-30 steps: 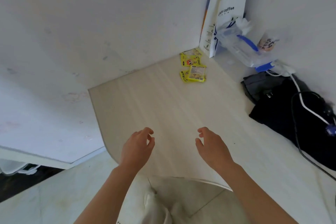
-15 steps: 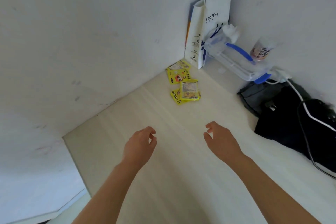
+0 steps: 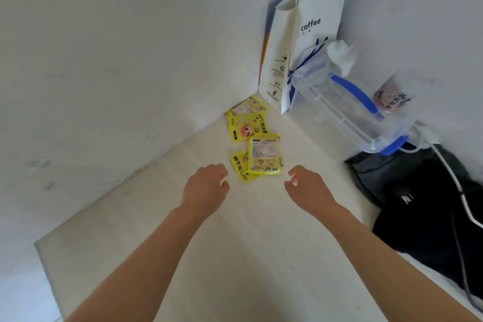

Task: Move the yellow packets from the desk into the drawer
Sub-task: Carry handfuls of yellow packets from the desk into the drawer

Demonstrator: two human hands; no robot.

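Both hands have moved closer to the yellow packets (image 3: 252, 138) than before. The left hand (image 3: 206, 187) and right hand (image 3: 307, 187) hang over the desk (image 3: 235, 256), fingers loosely curled, holding nothing. The packets lie by the wall corner. Behind them, a clear box (image 3: 347, 110) holds white stuff.

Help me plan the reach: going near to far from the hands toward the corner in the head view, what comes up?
left hand and right hand → nearest yellow packets → cartoon-print packet → farthest packet → white coffee bag.
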